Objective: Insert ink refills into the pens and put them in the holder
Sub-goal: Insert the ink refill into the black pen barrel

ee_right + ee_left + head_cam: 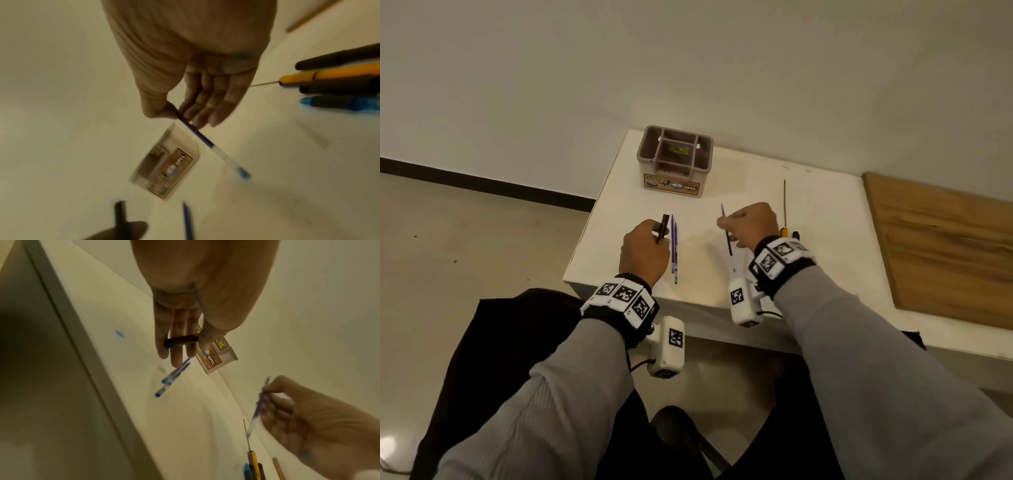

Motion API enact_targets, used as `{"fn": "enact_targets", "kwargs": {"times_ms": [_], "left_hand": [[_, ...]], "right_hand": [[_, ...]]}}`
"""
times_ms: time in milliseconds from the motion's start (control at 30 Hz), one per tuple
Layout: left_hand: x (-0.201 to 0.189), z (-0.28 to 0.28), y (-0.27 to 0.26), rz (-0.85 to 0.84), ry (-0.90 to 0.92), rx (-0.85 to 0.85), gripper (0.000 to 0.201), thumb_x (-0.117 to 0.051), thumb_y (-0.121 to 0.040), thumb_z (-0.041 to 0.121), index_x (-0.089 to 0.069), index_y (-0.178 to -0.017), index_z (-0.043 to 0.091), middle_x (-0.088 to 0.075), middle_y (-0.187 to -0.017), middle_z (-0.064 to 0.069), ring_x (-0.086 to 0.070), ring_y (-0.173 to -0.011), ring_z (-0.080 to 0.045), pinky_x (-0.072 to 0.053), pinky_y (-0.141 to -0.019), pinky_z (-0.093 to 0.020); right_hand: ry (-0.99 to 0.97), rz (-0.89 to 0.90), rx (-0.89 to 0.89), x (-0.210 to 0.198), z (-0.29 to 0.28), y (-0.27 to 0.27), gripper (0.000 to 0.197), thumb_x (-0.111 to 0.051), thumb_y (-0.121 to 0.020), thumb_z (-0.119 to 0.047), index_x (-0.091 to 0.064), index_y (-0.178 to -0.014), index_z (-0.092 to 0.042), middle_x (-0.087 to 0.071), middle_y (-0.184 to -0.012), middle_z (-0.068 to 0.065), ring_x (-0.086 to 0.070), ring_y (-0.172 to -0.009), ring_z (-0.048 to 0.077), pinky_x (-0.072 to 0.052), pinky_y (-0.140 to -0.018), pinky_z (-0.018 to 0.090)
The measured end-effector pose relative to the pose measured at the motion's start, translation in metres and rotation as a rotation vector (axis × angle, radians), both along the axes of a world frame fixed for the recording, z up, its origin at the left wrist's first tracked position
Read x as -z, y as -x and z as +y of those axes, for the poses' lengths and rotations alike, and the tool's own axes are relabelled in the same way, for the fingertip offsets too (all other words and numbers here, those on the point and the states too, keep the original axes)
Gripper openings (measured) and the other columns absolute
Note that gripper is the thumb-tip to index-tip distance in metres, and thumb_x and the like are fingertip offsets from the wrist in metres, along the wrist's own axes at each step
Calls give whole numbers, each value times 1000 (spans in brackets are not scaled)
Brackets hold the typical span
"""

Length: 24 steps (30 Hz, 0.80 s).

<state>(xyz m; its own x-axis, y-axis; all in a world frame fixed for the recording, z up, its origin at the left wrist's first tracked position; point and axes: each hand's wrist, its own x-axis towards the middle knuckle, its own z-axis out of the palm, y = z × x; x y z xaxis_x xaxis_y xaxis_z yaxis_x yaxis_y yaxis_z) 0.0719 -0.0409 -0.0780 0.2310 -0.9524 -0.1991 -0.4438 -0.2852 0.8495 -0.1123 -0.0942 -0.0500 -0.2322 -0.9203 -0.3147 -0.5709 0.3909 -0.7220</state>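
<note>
A person's left hand (643, 251) grips a black pen barrel (663, 228), tilted with its upper end far; the right hand (751, 224), to its right and apart, pinches a blue refill (726, 233) in its fingers (197, 104), long axis near to far. The brown holder (675, 161) stands at the table's (825, 219) far side; its middle compartment holds something small, unclear

The head view looks down and forward from above at both forearms and the white table (808, 219), with the pen holder (674, 161) at its far edge. The left wrist view sits close under the left hand (197, 293), facing along the fingers. The right wrist view does likewise under the right hand (191, 53). All three share the holder and the tabletop.
</note>
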Motion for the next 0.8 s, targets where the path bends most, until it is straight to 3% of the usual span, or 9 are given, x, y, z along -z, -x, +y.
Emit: {"fn": "enact_targets", "kwargs": {"times_ms": [67,167,333,533,800], "left_hand": [[-3,2,7,-12,57,60,18,-59,-90,8,-63,-107,12,-67,-96,-7,-70,-76,-28,-59,-73,-39],[-12,8,18,108,96,188,17,-59,-90,6,-64,-105,12,-65,-89,-7,-71,-68,-26,-57,-62,-36],[-17,15,42,153,92,383,17,-61,-90,8,-66,-105,15,-66,-95,-7,-72,-69,-22,-61,-68,-34],[-15,20,53,145,94,458,17,-62,-91,10,-67,-106,16,-69,-98,-7,-72,-71,-21,-61,-70,-33],[-9,17,51,131,103,459,17,-61,-91,10,-66,-106,16,-68,-97,-7,-72,-71,-19,-61,-69,-31]], "right_hand": [[213,-238,157,-17,12,16,9,-75,-77,-15,-71,-79,-7,-72,-74,12,-71,-68,25,-60,-64,34],[506,-419,253,-37,31,21,2,-68,-81,-3,-69,-80,-5,-68,-68,8,-66,-60,21,-59,-60,30],[602,-707,337,-42,44,25,3,-62,-87,3,-65,-87,2,-67,-72,10,-65,-64,23,-61,-69,34],[571,-692,284,-39,46,29,12,-62,-87,3,-65,-81,-7,-67,-70,9,-66,-60,19,-60,-67,33],[600,-648,305,-39,44,34,7,-64,-85,3,-65,-82,-4,-65,-67,11,-62,-48,13,-60,-62,34]]}}
